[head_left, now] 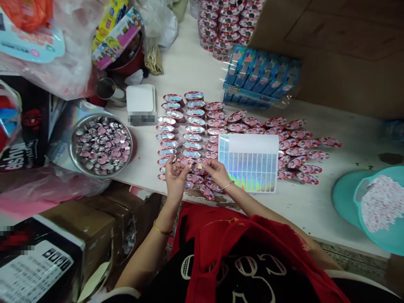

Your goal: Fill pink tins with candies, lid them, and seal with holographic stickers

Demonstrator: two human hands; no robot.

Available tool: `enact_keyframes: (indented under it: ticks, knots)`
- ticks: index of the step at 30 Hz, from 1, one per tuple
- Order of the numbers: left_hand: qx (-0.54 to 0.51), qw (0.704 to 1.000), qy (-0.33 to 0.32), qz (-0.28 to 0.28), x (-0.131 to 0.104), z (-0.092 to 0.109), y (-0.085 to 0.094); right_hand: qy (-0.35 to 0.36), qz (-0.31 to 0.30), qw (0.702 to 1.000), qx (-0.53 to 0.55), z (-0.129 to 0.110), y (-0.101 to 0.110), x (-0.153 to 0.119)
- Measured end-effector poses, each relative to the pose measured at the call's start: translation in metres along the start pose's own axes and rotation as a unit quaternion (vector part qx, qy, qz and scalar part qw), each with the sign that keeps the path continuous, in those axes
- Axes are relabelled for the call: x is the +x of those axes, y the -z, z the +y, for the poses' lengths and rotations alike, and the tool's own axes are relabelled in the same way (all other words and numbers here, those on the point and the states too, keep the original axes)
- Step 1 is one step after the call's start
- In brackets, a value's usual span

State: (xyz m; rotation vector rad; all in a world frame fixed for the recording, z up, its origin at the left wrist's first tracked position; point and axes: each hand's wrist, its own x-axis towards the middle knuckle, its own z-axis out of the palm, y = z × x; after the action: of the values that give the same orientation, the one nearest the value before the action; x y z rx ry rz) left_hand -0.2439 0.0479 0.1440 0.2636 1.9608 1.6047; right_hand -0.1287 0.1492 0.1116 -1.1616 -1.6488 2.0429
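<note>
My left hand and my right hand are close together over rows of small packs near the table's front edge. Both pinch a small shiny sticker stretched between their fingertips, over the pack tops. The packs are red and pink, with narrow oval tops. On the left, several packs have silvery strips across their tops; others show a round pink disc. Beside my right hand, a sheet of holographic stickers lies on the packs, its upper part plain white.
On the left stands a metal bowl of pink and silver discs, near a white-lidded box. Blue cartons and a brown cardboard box occupy the back. At right is a turquoise tub with a basin of small pale pieces.
</note>
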Motion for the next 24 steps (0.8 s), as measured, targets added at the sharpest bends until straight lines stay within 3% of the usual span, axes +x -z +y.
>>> enact_keyframes:
  ticks: [4,7,11,18,24]
  knots:
    - [0.088,0.996,-0.025,0.013,0.01,-0.024,0.022,0.052,0.04,0.985,-0.16,0.004,-0.017,0.004]
    - [0.18,0.98,-0.082,0.021,0.027,-0.034,0.03,0.085,0.074,0.944,-0.31,0.004,-0.029,0.011]
    - [0.301,0.946,-0.118,0.01,0.045,-0.041,0.036,0.102,0.08,0.897,-0.422,0.008,-0.044,0.022]
    - [0.394,0.909,-0.136,0.005,0.049,-0.057,0.039,0.112,0.05,0.851,-0.511,0.015,-0.051,0.032]
    - [0.44,0.885,-0.154,-0.004,0.051,-0.058,0.035,0.117,0.056,0.855,-0.503,0.018,-0.053,0.031]
